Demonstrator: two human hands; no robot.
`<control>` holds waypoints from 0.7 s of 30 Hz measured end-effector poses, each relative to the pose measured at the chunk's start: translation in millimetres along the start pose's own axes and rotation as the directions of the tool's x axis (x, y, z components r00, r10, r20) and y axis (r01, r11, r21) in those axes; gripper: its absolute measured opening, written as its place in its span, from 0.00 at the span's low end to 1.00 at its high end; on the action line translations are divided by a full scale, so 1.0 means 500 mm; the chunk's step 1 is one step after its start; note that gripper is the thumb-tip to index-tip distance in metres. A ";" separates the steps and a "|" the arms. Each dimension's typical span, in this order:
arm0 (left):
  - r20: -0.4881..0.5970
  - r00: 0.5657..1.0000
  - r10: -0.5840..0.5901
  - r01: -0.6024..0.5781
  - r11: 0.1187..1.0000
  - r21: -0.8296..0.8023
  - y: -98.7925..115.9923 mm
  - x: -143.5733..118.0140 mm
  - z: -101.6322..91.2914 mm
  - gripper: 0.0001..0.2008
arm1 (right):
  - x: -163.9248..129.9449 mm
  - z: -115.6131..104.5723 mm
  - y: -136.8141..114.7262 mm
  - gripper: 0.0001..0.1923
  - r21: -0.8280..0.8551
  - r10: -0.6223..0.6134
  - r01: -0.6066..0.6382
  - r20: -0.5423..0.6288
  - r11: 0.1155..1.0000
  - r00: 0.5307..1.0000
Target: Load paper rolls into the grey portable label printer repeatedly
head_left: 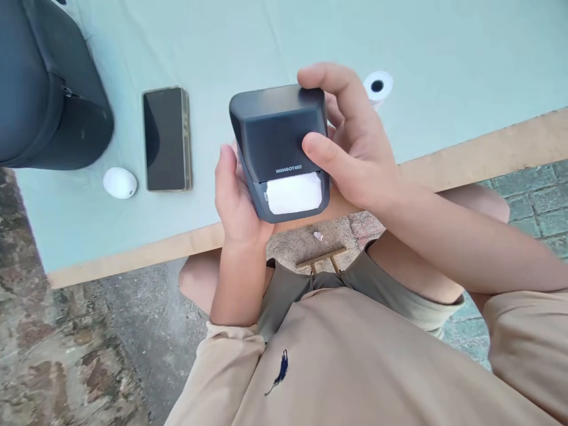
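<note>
My right-hand fingers [319, 148] are pinching the label printer [281, 151], left hand [233, 201] cupping its side, above the table [444, 59] edge. It's looking rigid, light, smooth-cased; I'm judging the flat sides grip safest.

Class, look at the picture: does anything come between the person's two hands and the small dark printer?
Nothing visible does. The left hand cups the printer from its side and underneath, and the right hand grips it directly, thumb on the lid, fingers over its top. The phone lies apart on the table.
</note>
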State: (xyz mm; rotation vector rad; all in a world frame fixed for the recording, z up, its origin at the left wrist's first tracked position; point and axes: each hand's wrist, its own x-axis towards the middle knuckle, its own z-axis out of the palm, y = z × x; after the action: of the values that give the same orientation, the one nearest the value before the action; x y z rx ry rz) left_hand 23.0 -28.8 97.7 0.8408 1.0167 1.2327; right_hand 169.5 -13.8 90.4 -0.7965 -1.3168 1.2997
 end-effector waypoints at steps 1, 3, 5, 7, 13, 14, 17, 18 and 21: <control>0.007 1.000 -0.010 0.010 0.999 -0.032 -0.005 -0.005 -0.001 0.26 | -0.002 -0.002 -0.004 0.37 0.019 0.004 -0.004 0.000 1.000 1.000; 0.036 0.999 0.016 -0.012 0.996 -0.089 -0.009 -0.010 -0.008 0.25 | -0.009 -0.008 -0.014 0.34 -0.011 0.040 -0.040 0.009 0.999 0.999; 0.069 0.997 0.018 -0.011 0.994 -0.104 -0.008 -0.012 -0.016 0.24 | -0.015 -0.017 -0.022 0.30 -0.156 0.038 -0.033 0.030 0.987 0.999; 0.064 0.998 0.020 -0.013 0.995 -0.096 -0.006 -0.017 -0.022 0.23 | -0.020 -0.030 -0.024 0.24 -0.369 -0.043 0.072 0.087 0.927 0.995; -0.031 0.999 0.018 -0.018 1.000 0.014 -0.015 -0.032 -0.044 0.22 | -0.027 -0.053 -0.013 0.29 -0.580 -0.132 0.293 0.305 0.760 0.943; -0.032 0.999 0.023 -0.022 1.000 0.022 -0.018 -0.031 -0.048 0.20 | -0.027 -0.054 -0.013 0.32 -0.589 -0.120 0.290 0.311 0.754 0.943; -0.032 0.999 0.027 -0.026 0.999 0.019 -0.022 -0.024 -0.053 0.19 | -0.025 -0.058 -0.019 0.35 -0.610 -0.072 0.282 0.346 0.741 0.936; -0.021 0.999 0.026 -0.025 1.000 0.013 -0.022 -0.021 -0.052 0.19 | -0.025 -0.060 -0.022 0.35 -0.617 -0.057 0.283 0.359 0.734 0.931; 0.034 0.999 0.002 0.000 0.999 -0.033 -0.018 -0.017 -0.044 0.20 | -0.026 -0.066 -0.036 0.37 -0.674 -0.049 0.257 0.312 0.693 0.949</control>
State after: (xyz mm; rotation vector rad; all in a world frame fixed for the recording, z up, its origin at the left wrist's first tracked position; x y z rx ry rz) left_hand 5.1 -39.0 82.9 0.8341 0.9656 1.2290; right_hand 207.4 -21.5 99.3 -1.0159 -2.1258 0.7464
